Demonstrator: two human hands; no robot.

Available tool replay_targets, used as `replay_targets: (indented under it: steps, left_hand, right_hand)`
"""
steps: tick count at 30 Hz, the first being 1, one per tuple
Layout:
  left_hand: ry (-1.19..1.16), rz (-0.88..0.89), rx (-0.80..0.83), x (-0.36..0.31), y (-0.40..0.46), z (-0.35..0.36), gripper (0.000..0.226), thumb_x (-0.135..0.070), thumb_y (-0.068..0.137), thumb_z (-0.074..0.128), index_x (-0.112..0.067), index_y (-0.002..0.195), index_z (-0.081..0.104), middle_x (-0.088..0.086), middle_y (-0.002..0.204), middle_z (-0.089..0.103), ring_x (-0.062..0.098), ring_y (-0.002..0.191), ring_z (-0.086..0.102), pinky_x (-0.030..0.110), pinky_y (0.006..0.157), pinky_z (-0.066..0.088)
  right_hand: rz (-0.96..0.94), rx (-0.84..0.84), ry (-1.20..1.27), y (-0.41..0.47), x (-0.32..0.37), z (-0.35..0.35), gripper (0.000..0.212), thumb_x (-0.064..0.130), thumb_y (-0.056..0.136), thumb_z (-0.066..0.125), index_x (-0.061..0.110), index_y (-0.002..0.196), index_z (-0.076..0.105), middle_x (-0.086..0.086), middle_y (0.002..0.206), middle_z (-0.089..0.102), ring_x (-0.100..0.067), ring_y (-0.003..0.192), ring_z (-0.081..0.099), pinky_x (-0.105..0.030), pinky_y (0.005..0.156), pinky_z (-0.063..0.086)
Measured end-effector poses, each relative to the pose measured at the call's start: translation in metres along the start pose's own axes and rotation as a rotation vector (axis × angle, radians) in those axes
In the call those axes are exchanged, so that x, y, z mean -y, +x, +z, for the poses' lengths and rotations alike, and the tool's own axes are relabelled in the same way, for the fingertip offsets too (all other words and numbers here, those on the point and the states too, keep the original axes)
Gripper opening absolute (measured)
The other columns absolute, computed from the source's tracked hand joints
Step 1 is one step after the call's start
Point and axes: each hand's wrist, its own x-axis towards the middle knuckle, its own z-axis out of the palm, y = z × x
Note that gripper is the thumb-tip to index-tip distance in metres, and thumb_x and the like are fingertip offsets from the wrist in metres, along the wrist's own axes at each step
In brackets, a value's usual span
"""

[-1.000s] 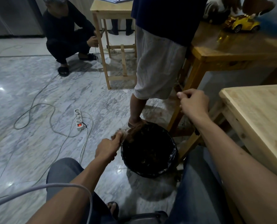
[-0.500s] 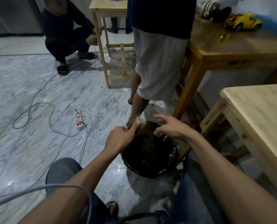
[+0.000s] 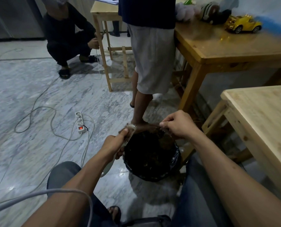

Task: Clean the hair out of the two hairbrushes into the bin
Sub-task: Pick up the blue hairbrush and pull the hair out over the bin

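Over the black-lined bin (image 3: 151, 154) on a marble floor, I watch the left hand (image 3: 114, 145) clenched around a pale hairbrush (image 3: 130, 131), handle trailing back beneath the wrist and the bristled head jutting forward past the thumb, at the bin's near-left rim. Across from that grip, the right hand (image 3: 177, 124) pinches a band of brown hair (image 3: 146, 126) that stretches taut from the bristles to its fingertips, above the bin's far edge. I read this as the stripping step on one brush, the hair not yet free. A second brush is nowhere I can make out. The next move, as I judge it, calls for drawing the pinch farther from the brush until the strands release, then opening the fingers directly above the liner so the clump drops inside rather than onto the floor.
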Motion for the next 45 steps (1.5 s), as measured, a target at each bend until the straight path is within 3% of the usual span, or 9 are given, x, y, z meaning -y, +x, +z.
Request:
replay_targets:
  steps: [3, 9, 13, 18, 23, 27, 31, 38, 45]
  left_hand:
    - [-0.039, -0.029, -0.021, 0.005, 0.008, -0.004, 0.053, -0.056, 0.091, 0.063, -0.006, 0.080, 0.053, 0.012, 0.056, 0.051, 0.020, 0.037, 0.042, 0.022, 0.041, 0.030]
    - [-0.143, -0.137, -0.164, 0.024, 0.022, -0.028, 0.053, -0.056, 0.097, 0.055, -0.003, 0.091, 0.055, 0.012, 0.060, 0.044, 0.019, 0.045, 0.036, 0.026, 0.047, 0.027]
    - [-0.088, -0.060, -0.081, 0.029, 0.013, -0.019, 0.053, -0.061, 0.093, 0.057, -0.009, 0.085, 0.049, 0.012, 0.058, 0.043, 0.019, 0.042, 0.037, 0.027, 0.046, 0.029]
    - [0.039, 0.129, 0.005, 0.003, -0.014, 0.007, 0.066, -0.071, 0.087, 0.057, -0.010, 0.062, 0.050, 0.009, 0.053, 0.053, 0.022, 0.041, 0.049, 0.026, 0.043, 0.036]
    - [0.149, 0.209, 0.074, -0.027, -0.034, 0.012, 0.067, -0.076, 0.083, 0.052, -0.011, 0.065, 0.056, 0.007, 0.055, 0.058, 0.023, 0.046, 0.054, 0.033, 0.053, 0.041]
    - [0.147, 0.228, 0.164, -0.036, -0.040, 0.018, 0.055, -0.063, 0.085, 0.049, -0.010, 0.074, 0.060, 0.006, 0.055, 0.058, 0.022, 0.044, 0.051, 0.033, 0.054, 0.040]
    - [0.033, 0.185, 0.195, -0.031, -0.027, 0.018, 0.046, -0.055, 0.084, 0.056, -0.010, 0.074, 0.060, 0.006, 0.054, 0.055, 0.022, 0.043, 0.049, 0.029, 0.048, 0.036]
    - [-0.133, -0.038, 0.115, -0.006, 0.009, 0.005, 0.033, -0.039, 0.098, 0.049, -0.009, 0.091, 0.059, 0.008, 0.052, 0.046, 0.019, 0.037, 0.039, 0.025, 0.043, 0.030]
    - [-0.210, -0.094, -0.003, -0.004, 0.023, -0.005, 0.036, -0.040, 0.098, 0.047, -0.009, 0.078, 0.049, 0.006, 0.047, 0.041, 0.018, 0.035, 0.034, 0.023, 0.043, 0.027]
  right_hand:
    - [0.046, -0.077, 0.061, 0.000, 0.001, -0.007, 0.015, 0.030, 0.089, 0.078, 0.017, 0.083, 0.082, 0.004, 0.075, 0.071, -0.013, 0.075, 0.067, -0.024, 0.060, 0.047]
    - [0.100, -0.221, 0.308, -0.005, 0.009, -0.046, 0.016, 0.027, 0.094, 0.073, 0.014, 0.101, 0.079, 0.000, 0.087, 0.070, -0.011, 0.078, 0.063, -0.031, 0.073, 0.054]
    - [0.090, -0.070, 0.366, -0.008, 0.013, -0.045, 0.016, 0.022, 0.097, 0.070, 0.009, 0.104, 0.076, -0.001, 0.073, 0.067, -0.008, 0.060, 0.059, -0.018, 0.051, 0.049]
    - [0.190, 0.183, 0.251, -0.004, 0.005, -0.008, 0.035, 0.016, 0.100, 0.062, 0.010, 0.134, 0.061, -0.013, 0.093, 0.077, -0.027, 0.078, 0.076, -0.042, 0.080, 0.065]
    - [0.103, 0.264, 0.288, -0.011, 0.008, 0.006, 0.064, 0.007, 0.096, 0.060, 0.015, 0.156, 0.039, -0.002, 0.123, 0.058, -0.018, 0.071, 0.072, -0.025, 0.054, 0.058]
    - [0.054, 0.394, 0.463, -0.013, 0.006, 0.018, 0.046, 0.015, 0.095, 0.070, 0.017, 0.139, 0.054, -0.001, 0.115, 0.068, -0.016, 0.071, 0.072, -0.024, 0.056, 0.057]
    - [0.047, 0.260, 0.509, -0.012, -0.001, 0.023, 0.024, 0.013, 0.096, 0.070, -0.006, 0.109, 0.073, -0.009, 0.082, 0.070, -0.009, 0.059, 0.062, -0.019, 0.056, 0.054]
    - [0.090, 0.140, 0.370, -0.010, 0.001, 0.003, 0.020, 0.018, 0.096, 0.071, 0.002, 0.086, 0.076, -0.001, 0.063, 0.065, -0.006, 0.048, 0.056, -0.016, 0.045, 0.046]
    - [0.092, 0.045, 0.516, -0.008, 0.008, -0.015, 0.021, 0.011, 0.098, 0.067, -0.009, 0.100, 0.074, -0.010, 0.077, 0.064, -0.009, 0.056, 0.055, -0.018, 0.050, 0.047]
